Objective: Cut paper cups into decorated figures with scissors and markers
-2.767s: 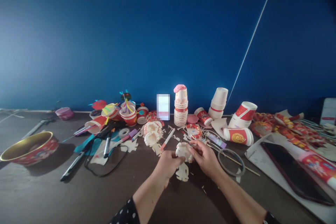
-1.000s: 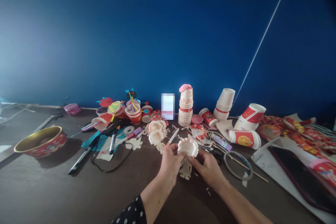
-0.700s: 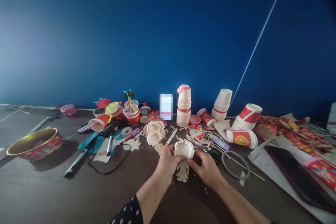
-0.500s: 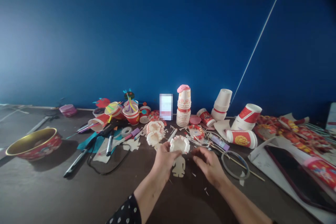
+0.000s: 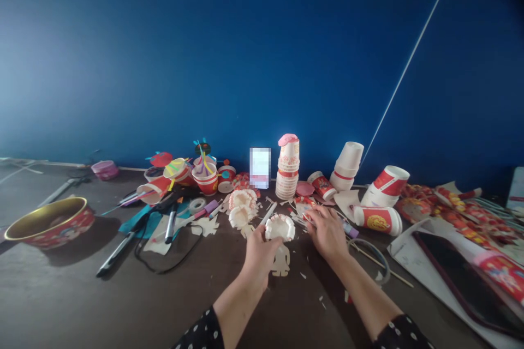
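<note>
Near the middle of the table, my left hand (image 5: 264, 253) is closed on the near left edge of a white paper cutout (image 5: 280, 227) with a fringed, curled rim like a paper-cup base. A flat paper figure shape (image 5: 281, 263) extends from below it toward me. My right hand (image 5: 328, 232) reaches over a heap of red and white paper scraps (image 5: 303, 204), fingers bent down together at its edge; what the fingertips pinch is too small to name. Just left of the cutout lie two similar fringed paper pieces (image 5: 241, 214), partly overlapping.
Stacked paper cups (image 5: 287, 174) stand behind, with more cups (image 5: 385, 186) to the right. A dark phone (image 5: 462, 281) lies at the right. On the left are a gold-rimmed bowl (image 5: 51, 223), a glue gun (image 5: 151, 212) with its cable, and a black marker (image 5: 170, 226). A tape ring (image 5: 382, 262) lies beside my right forearm.
My right hand has moved forward, away from beside the cutout and onto the paper scraps. The left hand keeps its hold on the cutout, which has hardly moved.
</note>
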Motion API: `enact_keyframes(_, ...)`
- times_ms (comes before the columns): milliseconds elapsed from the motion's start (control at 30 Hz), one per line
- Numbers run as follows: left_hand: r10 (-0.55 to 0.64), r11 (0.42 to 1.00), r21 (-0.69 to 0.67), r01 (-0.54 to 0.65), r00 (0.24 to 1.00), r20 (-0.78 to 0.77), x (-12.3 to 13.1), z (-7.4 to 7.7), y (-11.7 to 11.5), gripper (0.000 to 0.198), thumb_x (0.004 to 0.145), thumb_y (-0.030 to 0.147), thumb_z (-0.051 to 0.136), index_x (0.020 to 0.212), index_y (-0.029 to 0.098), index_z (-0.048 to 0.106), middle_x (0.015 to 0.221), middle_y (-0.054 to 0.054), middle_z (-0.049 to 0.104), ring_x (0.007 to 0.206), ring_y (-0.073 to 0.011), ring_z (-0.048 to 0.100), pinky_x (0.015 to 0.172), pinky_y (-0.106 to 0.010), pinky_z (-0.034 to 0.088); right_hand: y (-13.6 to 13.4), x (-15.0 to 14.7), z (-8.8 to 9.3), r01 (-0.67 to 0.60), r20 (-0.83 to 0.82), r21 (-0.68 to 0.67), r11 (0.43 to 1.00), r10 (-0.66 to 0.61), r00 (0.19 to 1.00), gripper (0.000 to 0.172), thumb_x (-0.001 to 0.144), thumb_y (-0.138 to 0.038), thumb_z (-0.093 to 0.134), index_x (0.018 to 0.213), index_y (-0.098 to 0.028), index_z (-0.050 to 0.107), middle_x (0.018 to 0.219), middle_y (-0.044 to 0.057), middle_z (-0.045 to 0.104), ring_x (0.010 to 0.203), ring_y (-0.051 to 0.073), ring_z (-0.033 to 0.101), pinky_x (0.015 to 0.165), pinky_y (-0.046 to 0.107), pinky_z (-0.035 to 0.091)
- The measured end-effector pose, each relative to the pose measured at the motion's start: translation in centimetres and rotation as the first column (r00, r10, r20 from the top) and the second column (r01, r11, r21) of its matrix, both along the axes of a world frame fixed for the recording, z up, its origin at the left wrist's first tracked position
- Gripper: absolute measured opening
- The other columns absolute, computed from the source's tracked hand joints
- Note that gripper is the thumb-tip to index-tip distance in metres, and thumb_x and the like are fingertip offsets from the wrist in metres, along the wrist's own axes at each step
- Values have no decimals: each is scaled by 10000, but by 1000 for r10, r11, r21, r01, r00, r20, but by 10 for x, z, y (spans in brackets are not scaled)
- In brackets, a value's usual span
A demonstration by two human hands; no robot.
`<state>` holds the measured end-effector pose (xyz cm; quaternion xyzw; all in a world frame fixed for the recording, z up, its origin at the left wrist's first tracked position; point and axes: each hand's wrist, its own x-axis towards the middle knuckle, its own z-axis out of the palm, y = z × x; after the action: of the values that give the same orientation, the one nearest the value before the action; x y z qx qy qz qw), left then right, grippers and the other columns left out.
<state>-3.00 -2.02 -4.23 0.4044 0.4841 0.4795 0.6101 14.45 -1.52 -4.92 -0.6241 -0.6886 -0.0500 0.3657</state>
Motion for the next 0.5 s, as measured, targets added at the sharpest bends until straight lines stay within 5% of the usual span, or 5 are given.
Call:
enact_keyframes(233, 34, 999, 21, -33, 999, -31, 0, -1, 2, 291, 532, 135, 597, 821, 101, 614, 612, -21, 604, 518, -107, 508, 484, -198, 359, 8, 16, -4, 95, -321, 49, 994, -75, 944, 230, 744, -308, 486, 903, -165, 573, 866, 90, 611, 818, 250, 537, 756, 383, 408)
enact_keyframes(500, 34, 999, 10, -33, 998, -50, -2, -2, 3, 282, 519, 169, 629, 796, 113, 619, 584, -9, 594, 507, -113, 503, 476, -204, 350, 14, 33, -12, 114, -757, 75, 991, -18, 653, 216, 694, -337, 532, 826, -167, 525, 615, -3, 582, 541, 163, 564, 491, 277, 455)
